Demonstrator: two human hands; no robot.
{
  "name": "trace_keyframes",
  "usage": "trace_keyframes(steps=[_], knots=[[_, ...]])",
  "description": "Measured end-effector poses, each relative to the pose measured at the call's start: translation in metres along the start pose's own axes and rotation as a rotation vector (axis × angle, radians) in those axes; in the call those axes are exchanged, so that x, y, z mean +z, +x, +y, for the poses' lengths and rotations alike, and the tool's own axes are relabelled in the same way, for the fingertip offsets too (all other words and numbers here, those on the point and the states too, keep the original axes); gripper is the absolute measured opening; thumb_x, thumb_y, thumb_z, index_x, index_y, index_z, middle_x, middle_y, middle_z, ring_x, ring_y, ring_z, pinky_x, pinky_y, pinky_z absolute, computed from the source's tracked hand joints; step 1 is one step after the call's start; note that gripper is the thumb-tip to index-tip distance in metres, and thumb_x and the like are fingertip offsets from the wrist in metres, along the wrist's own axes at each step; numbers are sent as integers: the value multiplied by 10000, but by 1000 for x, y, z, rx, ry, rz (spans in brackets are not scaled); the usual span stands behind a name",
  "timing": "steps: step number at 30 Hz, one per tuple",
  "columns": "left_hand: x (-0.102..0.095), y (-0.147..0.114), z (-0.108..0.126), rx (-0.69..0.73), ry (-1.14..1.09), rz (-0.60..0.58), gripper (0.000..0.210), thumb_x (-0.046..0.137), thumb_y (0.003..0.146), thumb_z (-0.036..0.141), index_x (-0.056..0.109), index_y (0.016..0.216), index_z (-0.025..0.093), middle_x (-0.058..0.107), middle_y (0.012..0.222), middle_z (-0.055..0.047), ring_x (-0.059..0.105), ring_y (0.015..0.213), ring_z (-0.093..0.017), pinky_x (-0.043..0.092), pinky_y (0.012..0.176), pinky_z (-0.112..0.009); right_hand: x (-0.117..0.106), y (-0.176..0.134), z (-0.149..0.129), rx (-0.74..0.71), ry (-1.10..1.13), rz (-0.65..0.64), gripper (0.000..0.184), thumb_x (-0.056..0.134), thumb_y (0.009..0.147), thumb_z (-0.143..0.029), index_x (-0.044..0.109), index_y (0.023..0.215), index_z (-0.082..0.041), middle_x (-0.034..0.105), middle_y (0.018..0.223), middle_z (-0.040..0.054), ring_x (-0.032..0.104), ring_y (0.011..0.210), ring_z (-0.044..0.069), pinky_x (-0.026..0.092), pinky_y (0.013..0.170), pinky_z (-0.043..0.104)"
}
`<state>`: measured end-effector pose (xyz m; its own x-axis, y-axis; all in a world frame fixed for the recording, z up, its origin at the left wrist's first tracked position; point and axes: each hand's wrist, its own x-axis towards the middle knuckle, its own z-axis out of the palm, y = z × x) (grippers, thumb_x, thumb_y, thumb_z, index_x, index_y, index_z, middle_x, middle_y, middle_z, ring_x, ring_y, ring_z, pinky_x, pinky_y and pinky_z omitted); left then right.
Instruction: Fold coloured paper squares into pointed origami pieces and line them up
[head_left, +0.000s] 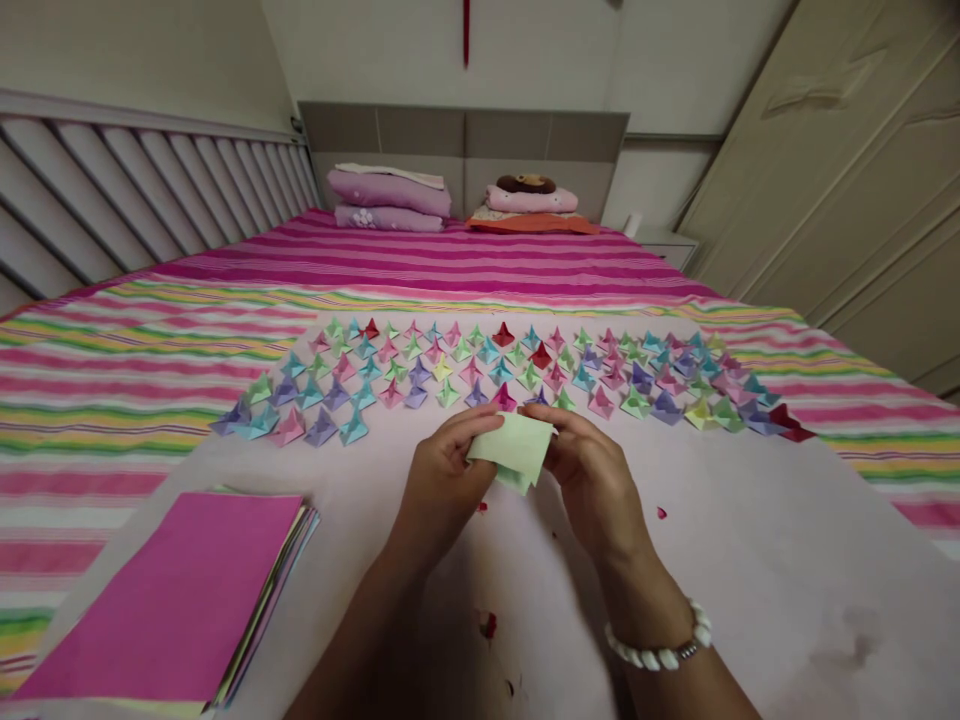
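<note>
A pale green sheet of folding paper [517, 445], partly folded over, is held up between both hands above the light board. My left hand [450, 470] pinches its left side, thumb in front and fingers along the top edge. My right hand [592, 465] grips the right edge, its fingertips at the upper right corner; a white bead bracelet [656, 655] circles that wrist. Just beyond the hands stand rows of small folded paper boats [472, 370] in pink, green, blue, purple and red.
A stack of coloured paper [172, 590], magenta on top, lies at the left of the light board [750, 560]. Small red scraps [487, 625] are scattered near my arms. Striped bedding [82, 400] surrounds the board; folded bedding [390, 195] sits by the headboard [420, 130].
</note>
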<state>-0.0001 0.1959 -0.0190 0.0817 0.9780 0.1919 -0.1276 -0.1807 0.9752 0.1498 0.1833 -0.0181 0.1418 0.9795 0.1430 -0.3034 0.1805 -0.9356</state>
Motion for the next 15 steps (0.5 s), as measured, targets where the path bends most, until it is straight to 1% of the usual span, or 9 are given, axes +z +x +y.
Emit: trace_keyframes(steps=[2, 3, 6, 8, 9, 10, 12, 13, 15], knots=[[1, -2, -1, 123, 129, -2, 413, 593, 664, 35, 737, 1009, 212, 625, 1300, -80, 543, 1249, -258, 452, 1041, -389, 2, 1, 1, 104, 87, 52, 289, 656, 798, -370, 704, 1046, -232, 729, 969, 51, 669, 846, 228, 519, 718, 349], [2, -2, -1, 165, 174, -18, 442, 589, 665, 32, 727, 1041, 220, 615, 1312, -81, 536, 1257, -260, 446, 1049, -396, 3, 1, 1, 146, 92, 77, 360, 728, 747, -383, 686, 1066, -222, 734, 925, 46, 673, 797, 220, 521, 691, 339], [5, -4, 0, 197, 208, -106, 483, 651, 663, 68, 694, 1118, 225, 550, 1389, -100, 486, 1307, -283, 430, 1064, -415, 2, 3, 1, 224, 67, 107, 591, 874, 557, -269, 648, 1096, -186, 747, 837, 41, 683, 738, 219, 530, 681, 336], [5, -4, 1, 156, 145, -157, 534, 725, 662, 130, 658, 1184, 223, 508, 1431, -113, 454, 1333, -296, 428, 1062, -412, -1, 4, 0, 202, 48, 96, 663, 871, 537, -229, 621, 1150, -182, 756, 847, 45, 690, 750, 222, 533, 706, 348], [5, -3, 2, 100, 85, -169, 576, 748, 676, 178, 624, 1236, 224, 522, 1415, -123, 484, 1306, -300, 453, 1033, -410, -3, 4, -1, 176, 30, 82, 679, 856, 556, -232, 606, 1185, -187, 757, 857, 43, 690, 755, 219, 531, 714, 351], [5, -2, 2, 29, 15, -163, 616, 757, 697, 231, 582, 1288, 225, 556, 1376, -131, 543, 1242, -299, 491, 980, -401, -5, 4, -2, 147, 1, 63, 689, 839, 581, -236, 589, 1222, -194, 755, 861, 37, 688, 756, 213, 528, 720, 352], [3, 0, 2, -99, -92, -103, 657, 751, 733, 312, 526, 1344, 223, 628, 1268, -128, 656, 1044, -262, 547, 834, -354, -7, 4, -5, 98, -80, 13, 705, 812, 616, -235, 562, 1275, -204, 746, 836, 20, 679, 740, 200, 521, 710, 343], [2, 1, 1, -135, -111, -66, 644, 755, 732, 329, 539, 1329, 216, 658, 1205, -118, 678, 951, -235, 551, 772, -325, -7, 3, -7, 85, -124, -17, 705, 801, 628, -232, 555, 1289, -204, 740, 817, 13, 673, 727, 194, 517, 699, 337], [-1, 3, 0, -153, -90, -39, 521, 772, 712, 328, 639, 1195, 182, 698, 1074, -90, 675, 836, -188, 537, 710, -280, -6, 1, -9, 72, -195, -69, 690, 786, 648, -223, 551, 1297, -198, 730, 789, 4, 660, 704, 183, 512, 680, 326]])
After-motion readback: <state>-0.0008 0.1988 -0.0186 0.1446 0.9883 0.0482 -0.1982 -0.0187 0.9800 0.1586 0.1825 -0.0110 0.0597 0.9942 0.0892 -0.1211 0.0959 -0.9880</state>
